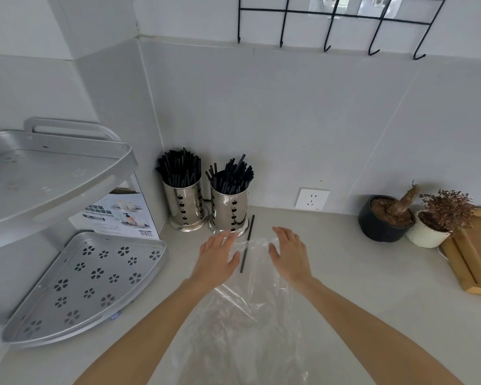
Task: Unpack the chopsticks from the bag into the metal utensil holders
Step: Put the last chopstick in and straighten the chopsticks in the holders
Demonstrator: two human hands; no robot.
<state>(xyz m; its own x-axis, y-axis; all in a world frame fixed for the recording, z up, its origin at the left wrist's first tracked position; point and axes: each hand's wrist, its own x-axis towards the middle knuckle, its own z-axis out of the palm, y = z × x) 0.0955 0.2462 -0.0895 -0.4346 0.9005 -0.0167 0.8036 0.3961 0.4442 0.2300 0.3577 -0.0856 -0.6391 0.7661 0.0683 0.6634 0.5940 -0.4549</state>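
Clear plastic bag (pixel 242 323) lies flat and crumpled on the surface (pixel 358 287), nearest the camera, looking empty. Left hand (pixel 215 258) and right hand (pixel 289 254) hover over its far end, fingers spread and loose, grasping nothing. One black chopstick (pixel 247 243) lies loose between them, half under the bag's mouth, tip near the right holder (pixel 228 207). Left holder (pixel 183 201) stands just beside it; both are packed with chopsticks. Likely last piece: pinch it mid-length, lift it clear of the film, drop it upright into a gap.
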